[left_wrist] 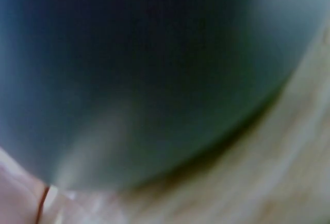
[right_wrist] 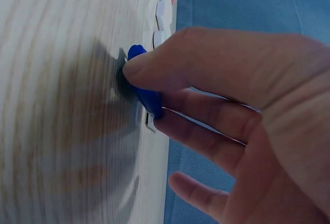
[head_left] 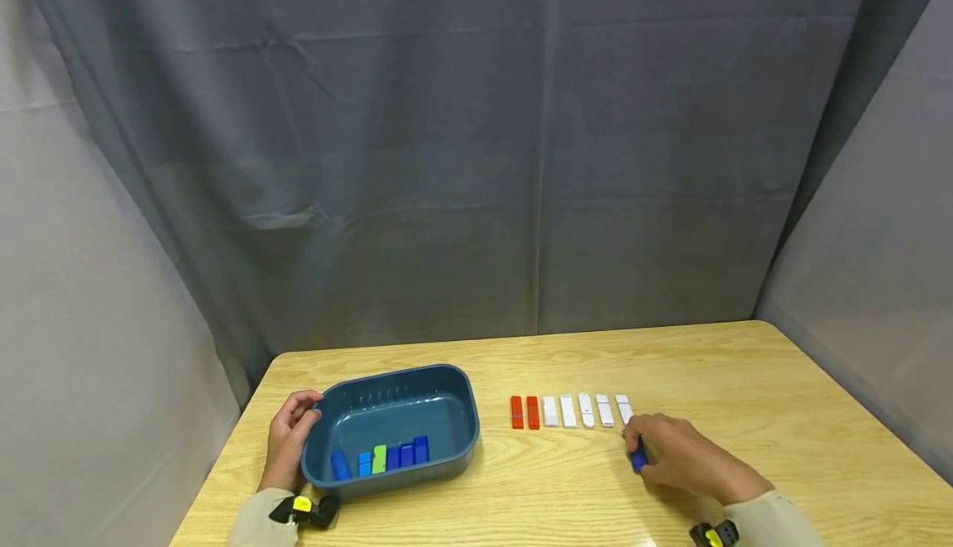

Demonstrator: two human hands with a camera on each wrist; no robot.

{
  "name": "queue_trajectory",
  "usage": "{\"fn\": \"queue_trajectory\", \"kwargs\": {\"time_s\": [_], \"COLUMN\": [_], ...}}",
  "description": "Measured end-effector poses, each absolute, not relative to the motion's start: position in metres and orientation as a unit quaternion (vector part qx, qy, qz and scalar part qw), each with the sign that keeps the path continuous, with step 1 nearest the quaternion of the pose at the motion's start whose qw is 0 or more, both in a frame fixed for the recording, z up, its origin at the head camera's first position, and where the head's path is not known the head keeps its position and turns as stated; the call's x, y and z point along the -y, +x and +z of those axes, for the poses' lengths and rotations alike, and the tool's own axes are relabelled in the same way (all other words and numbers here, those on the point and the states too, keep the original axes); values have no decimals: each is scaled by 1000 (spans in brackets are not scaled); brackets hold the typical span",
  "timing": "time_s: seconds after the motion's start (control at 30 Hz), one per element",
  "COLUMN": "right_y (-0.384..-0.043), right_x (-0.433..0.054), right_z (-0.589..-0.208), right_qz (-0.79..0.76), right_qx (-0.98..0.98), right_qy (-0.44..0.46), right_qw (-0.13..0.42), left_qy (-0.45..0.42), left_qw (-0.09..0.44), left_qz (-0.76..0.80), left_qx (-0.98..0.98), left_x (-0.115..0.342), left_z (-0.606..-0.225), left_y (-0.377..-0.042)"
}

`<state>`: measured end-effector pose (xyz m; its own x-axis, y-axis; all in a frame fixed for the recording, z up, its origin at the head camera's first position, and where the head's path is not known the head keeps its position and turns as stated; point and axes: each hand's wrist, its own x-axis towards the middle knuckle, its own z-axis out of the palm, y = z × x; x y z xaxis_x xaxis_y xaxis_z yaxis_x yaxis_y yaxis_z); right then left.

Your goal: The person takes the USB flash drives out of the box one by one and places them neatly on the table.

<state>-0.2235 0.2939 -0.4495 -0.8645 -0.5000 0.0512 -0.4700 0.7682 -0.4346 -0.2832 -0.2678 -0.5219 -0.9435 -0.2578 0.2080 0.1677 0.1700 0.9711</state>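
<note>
My right hand (head_left: 681,456) pinches a blue USB stick (right_wrist: 149,98) between thumb and fingers, just at the tabletop on the right. In the right wrist view the stick is tilted, and the thumb covers part of it. My left hand (head_left: 286,439) holds the left rim of a dark teal plastic basin (head_left: 454,468). Inside the basin, along its near side, lie a blue stick (head_left: 340,465), a light blue one (head_left: 365,463), a green one (head_left: 380,458) and several darker blue ones (head_left: 406,454). The left wrist view is mostly filled by the blurred basin wall.
Right of the basin, a row of sticks lies on the wooden table (head_left: 551,497): two red ones (head_left: 517,412), then several white ones (head_left: 568,411). The row's right end is close to my right hand. Grey curtains (head_left: 447,158) stand behind the table and at both sides.
</note>
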Motion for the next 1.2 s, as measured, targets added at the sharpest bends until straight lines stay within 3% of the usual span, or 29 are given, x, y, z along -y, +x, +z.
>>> {"fn": "queue_trajectory", "kwargs": {"time_s": [0.67, 1.2], "right_y": [-225, -223], "right_x": [-298, -303], "right_z": [-454, -453], "right_qz": [-223, -226], "right_qx": [-935, -931], "right_qy": [-273, -283], "right_qw": [47, 47], "left_qy": [36, 38], "left_qw": [157, 143], "left_qz": [-648, -647], "left_qx": [744, 748], "left_x": [270, 258], "left_z": [-527, -496], "left_y": [-287, -268]}}
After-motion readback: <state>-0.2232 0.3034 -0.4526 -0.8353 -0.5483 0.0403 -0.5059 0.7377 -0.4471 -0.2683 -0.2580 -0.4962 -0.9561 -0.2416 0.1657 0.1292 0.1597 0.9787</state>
